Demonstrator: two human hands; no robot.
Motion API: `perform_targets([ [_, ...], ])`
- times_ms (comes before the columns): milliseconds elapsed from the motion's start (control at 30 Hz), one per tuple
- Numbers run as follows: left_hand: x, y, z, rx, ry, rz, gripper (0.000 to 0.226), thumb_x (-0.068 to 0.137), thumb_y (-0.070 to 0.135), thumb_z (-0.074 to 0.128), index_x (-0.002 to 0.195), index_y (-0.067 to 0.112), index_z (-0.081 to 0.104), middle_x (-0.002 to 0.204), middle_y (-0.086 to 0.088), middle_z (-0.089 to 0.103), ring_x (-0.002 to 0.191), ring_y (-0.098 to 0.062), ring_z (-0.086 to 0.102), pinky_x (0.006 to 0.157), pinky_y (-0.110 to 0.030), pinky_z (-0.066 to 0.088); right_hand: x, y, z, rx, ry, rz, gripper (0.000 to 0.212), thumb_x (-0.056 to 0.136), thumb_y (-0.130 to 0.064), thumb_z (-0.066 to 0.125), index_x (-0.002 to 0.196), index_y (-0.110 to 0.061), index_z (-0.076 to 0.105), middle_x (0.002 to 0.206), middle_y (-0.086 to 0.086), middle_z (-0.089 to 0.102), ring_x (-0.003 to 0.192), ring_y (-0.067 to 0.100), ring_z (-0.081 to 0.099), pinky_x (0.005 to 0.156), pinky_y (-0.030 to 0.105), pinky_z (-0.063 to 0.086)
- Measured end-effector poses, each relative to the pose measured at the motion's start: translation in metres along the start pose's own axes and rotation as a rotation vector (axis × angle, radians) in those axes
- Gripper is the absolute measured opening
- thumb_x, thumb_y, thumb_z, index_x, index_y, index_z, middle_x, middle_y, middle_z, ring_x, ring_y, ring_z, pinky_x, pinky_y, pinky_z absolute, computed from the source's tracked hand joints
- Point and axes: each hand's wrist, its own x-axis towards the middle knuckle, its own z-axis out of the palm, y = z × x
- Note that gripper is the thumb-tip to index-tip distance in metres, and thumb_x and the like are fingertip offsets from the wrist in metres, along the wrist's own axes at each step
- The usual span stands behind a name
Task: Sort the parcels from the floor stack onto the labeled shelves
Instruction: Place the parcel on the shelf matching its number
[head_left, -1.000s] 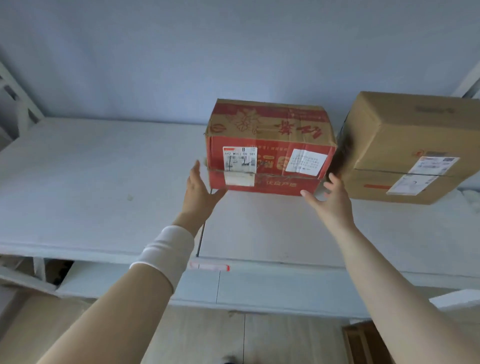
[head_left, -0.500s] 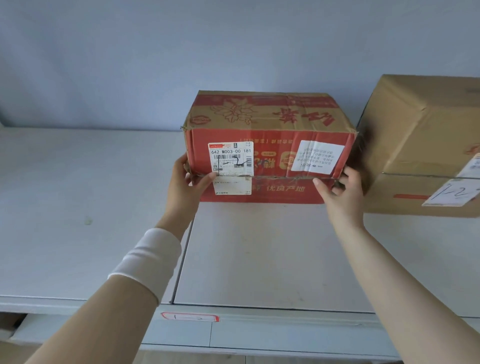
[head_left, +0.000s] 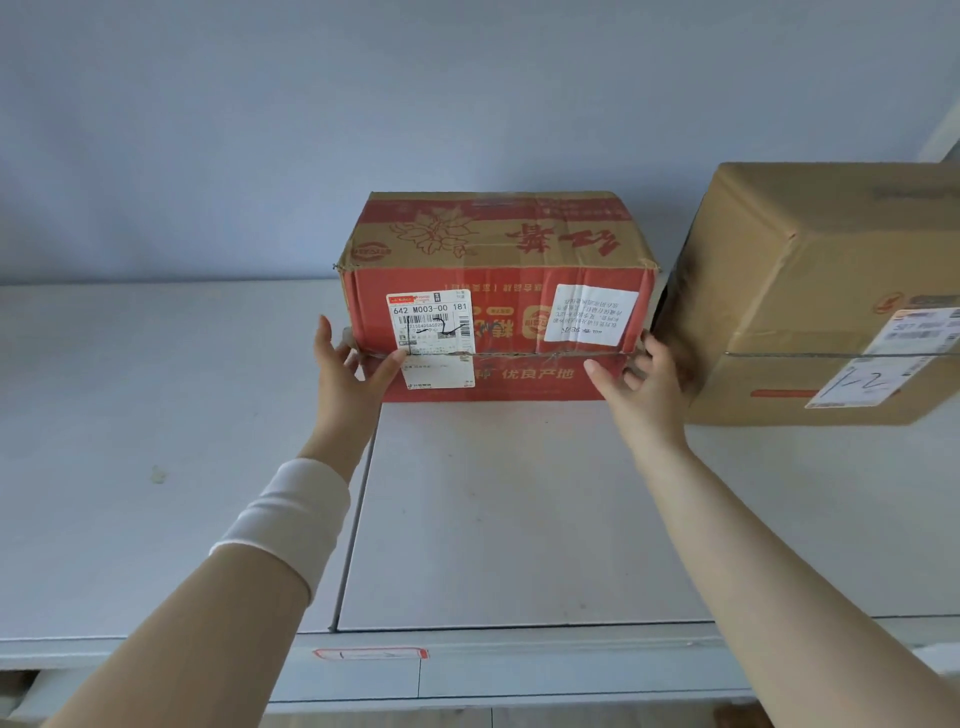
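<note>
Since half a second ago the red parcel (head_left: 498, 291) has kept its spot on the shelf (head_left: 156, 415), flat on its base with its back towards the wall (head_left: 363, 104). What changed is your left hand (head_left: 348, 374). Its fingers were wrapped at the corner and now lie straight along the parcel's left side, thumb laid across the front, so that grip is loose. Your right hand (head_left: 641, 389) looks much as before: fingers curled round the lower right corner, thumb flat on the front face, a grip that has hold of the parcel. Writing: the shipping label (head_left: 431, 322) reads "642 M003-00 181", with a pen scrawl over the barcode. Below it, printed on the red face, is "优良产地". The white sticker (head_left: 592, 314) carries upside-down print too small to read. Surroundings: a brown box (head_left: 810, 270) stands just to the right, with a narrow dark gap between the two where your right fingers sit. Its own label (head_left: 857, 384) is hand-marked "1-2". A red-edged tag (head_left: 371, 653) on the shelf's front lip has handwriting I cannot make out. A white cuff (head_left: 291, 514) covers your left wrist.
</note>
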Motion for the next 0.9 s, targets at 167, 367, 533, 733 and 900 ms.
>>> perform_targets([
  [167,-0.054,0.021,0.01,0.086,0.137,-0.059,0.092,0.085,0.017,0.067,0.15,0.022,0.003,0.156,-0.008,0.017,0.142,-0.019,0.026,0.114,-0.04,0.028,-0.037,-0.01,-0.037,-0.058,-0.106,0.111,0.083,0.077,-0.027,0.075,0.145,-0.015,0.028,0.145,0.007,0.042,0.126,0.02,0.049,0.102,0.031,0.04],
  [367,-0.147,0.027,0.071,0.241,0.193,0.006,0.072,0.084,0.019,0.068,0.144,0.021,0.028,0.147,0.001,0.037,0.136,-0.012,0.035,0.112,-0.032,0.029,-0.054,0.002,-0.135,-0.077,-0.103,0.156,0.066,0.077,-0.024,0.075,0.135,-0.017,0.042,0.129,0.005,0.056,0.117,0.02,0.057,0.101,0.034,0.042],
  [533,-0.201,0.016,0.165,0.258,-0.002,-0.005,0.065,0.083,0.02,0.07,0.139,0.021,0.037,0.141,0.0,0.043,0.132,-0.013,0.041,0.101,-0.021,0.03,-0.032,0.022,-0.239,-0.16,-0.043,0.144,0.063,0.079,-0.025,0.073,0.133,-0.013,0.043,0.127,0.005,0.056,0.117,0.02,0.055,0.097,0.032,0.041],
  [733,-0.192,0.03,0.226,0.46,-0.112,-0.018,0.079,0.081,0.026,0.071,0.145,0.013,0.027,0.147,-0.006,0.037,0.134,-0.02,0.039,0.106,-0.031,0.034,0.021,0.039,-0.318,-0.343,-0.011,0.135,0.071,0.078,-0.027,0.075,0.136,-0.009,0.039,0.136,0.011,0.05,0.124,0.026,0.05,0.102,0.037,0.039],
  [900,-0.155,0.029,0.257,0.371,-0.137,0.003,0.084,0.082,0.022,0.071,0.148,0.016,0.021,0.149,-0.002,0.035,0.135,-0.017,0.038,0.108,-0.03,0.033,0.068,0.053,-0.319,-0.326,-0.018,0.08,0.077,0.076,-0.027,0.076,0.141,-0.013,0.036,0.142,0.006,0.045,0.129,0.022,0.045,0.107,0.04,0.037],
])
